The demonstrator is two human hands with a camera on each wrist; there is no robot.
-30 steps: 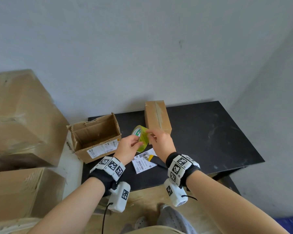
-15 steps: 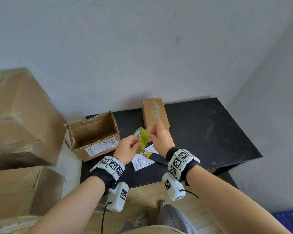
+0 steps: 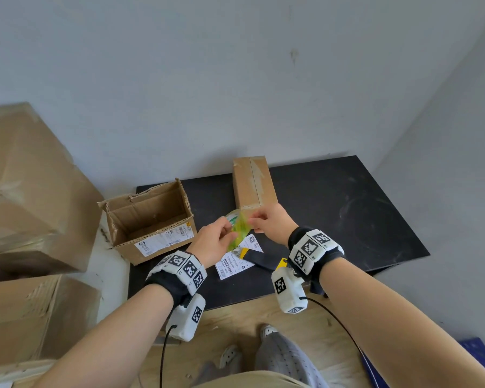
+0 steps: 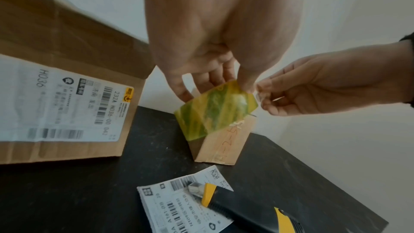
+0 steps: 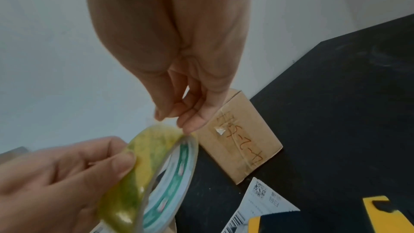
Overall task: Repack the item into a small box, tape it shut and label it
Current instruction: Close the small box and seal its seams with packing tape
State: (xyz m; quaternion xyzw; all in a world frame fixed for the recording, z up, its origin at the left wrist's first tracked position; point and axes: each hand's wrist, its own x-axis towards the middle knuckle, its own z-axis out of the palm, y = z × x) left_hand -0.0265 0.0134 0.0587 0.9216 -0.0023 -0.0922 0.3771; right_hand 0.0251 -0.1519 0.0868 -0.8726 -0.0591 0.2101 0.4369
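My left hand (image 3: 216,239) grips a yellow-green roll of clear tape (image 3: 240,229) above the black table (image 3: 347,219). In the left wrist view its fingers (image 4: 179,93) and thumb hold the tape roll (image 4: 215,111) by its sides. My right hand (image 3: 266,222) pinches the tape's loose end at the roll's upper rim; the right wrist view shows thumb and forefinger of that hand (image 5: 177,118) together above the roll (image 5: 156,174). Just behind the hands lies a small closed cardboard box (image 3: 254,183), with red writing on its near end (image 5: 241,141).
An open cardboard box (image 3: 151,219) with a shipping label stands at the table's left. A loose label sheet (image 3: 235,261) and a black-and-yellow utility knife (image 3: 261,260) lie under the hands. Large cartons (image 3: 25,191) are stacked at far left. A wall backs the table.
Both hands have moved a little farther from me, up to the small box's near end. The roll has turned in my left hand, and my right fingers now pinch at its rim.
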